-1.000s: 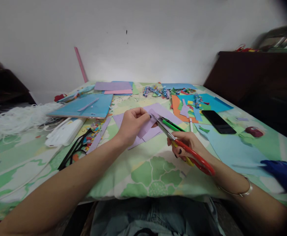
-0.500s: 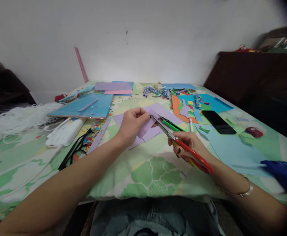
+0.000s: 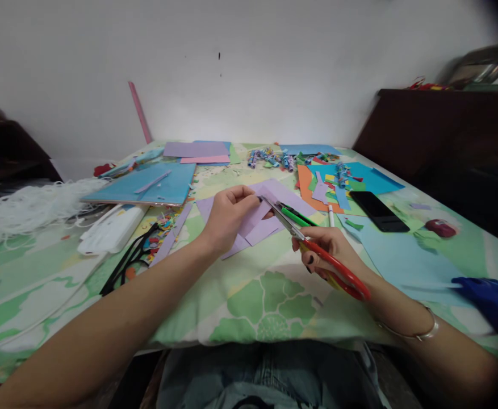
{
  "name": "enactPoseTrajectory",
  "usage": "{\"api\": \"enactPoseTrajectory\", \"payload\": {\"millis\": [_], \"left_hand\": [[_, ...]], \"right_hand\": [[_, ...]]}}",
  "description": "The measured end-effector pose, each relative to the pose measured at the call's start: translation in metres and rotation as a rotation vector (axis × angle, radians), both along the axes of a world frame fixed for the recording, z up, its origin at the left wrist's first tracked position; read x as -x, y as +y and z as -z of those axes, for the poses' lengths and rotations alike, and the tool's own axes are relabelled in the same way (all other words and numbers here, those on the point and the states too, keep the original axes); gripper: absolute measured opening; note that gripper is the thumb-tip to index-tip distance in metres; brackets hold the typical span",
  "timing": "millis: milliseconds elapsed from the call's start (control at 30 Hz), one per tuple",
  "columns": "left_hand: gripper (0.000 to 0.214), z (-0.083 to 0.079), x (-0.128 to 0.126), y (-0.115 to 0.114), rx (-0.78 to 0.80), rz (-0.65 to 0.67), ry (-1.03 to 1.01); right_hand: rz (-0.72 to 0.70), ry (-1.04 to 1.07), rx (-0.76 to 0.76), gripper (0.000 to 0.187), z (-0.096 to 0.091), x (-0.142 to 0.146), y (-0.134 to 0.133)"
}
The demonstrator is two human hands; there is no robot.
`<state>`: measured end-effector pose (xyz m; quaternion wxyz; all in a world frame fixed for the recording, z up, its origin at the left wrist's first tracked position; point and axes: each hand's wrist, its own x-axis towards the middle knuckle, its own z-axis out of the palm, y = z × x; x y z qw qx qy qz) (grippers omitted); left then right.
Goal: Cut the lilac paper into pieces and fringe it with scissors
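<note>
1. Jeans (image 3: 214, 372) show below the near edge of the table, which has a green and white tablecloth (image 3: 270, 301).
2. Near right, the right hand (image 3: 327, 250) has its fingers curled around the red and yellow handles of the scissors (image 3: 323, 257); a bracelet (image 3: 428, 326) sits on that wrist. I cannot tell whether the blades are fully together.
3. Left of it, the left hand (image 3: 230, 218) grips purple paper (image 3: 252, 221), thumb on top and a fingertip showing beneath. The scissor tips meet this paper beside the thumb.
4. The gripped paper is over other purple sheets (image 3: 289, 194) at the middle of the table.
5. Black glasses (image 3: 130, 258) lie to the left, near small coloured scraps (image 3: 158, 234).
6. Just beyond the scissor blades is a green and black cutter (image 3: 295, 215), with a white pen (image 3: 331, 216) to its right.
7. Farther right, a black phone (image 3: 379, 211) lies partly beside a pale blue sheet (image 3: 406, 258).
8. Far left are a white tangle of string (image 3: 40, 204) and a blue folder (image 3: 142, 186).
9. Rolled paper pieces (image 3: 270, 159) lie near the far edge, before a pale wall (image 3: 252, 85).
</note>
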<state>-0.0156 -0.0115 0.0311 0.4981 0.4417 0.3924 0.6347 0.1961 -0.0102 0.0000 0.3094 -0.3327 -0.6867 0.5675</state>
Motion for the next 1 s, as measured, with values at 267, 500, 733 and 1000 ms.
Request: {"api": "enactPoseTrajectory", "payload": {"millis": [267,500,733,1000], "left_hand": [[0.013,0.0022,0.0001,0.0010,-0.042,0.028,-0.012],[0.014,0.0030,0.0002,0.0017,-0.033,0.017,0.015],[0.012,0.0019,0.0000,0.0008,-0.032,0.003,0.029],[0.012,0.0004,-0.0002,0.0006,-0.002,-0.014,0.032]], "right_hand": [[-0.101,0.038,0.002,0.048,-0.0054,0.0017,-0.0004],[-0.094,0.002,-0.044,0.049,-0.0038,0.0010,0.0014],[-0.058,0.004,-0.029,0.049,0.0027,-0.0008,0.0029],[0.006,-0.044,0.010,0.040,-0.0030,0.0011,-0.0011]]}}
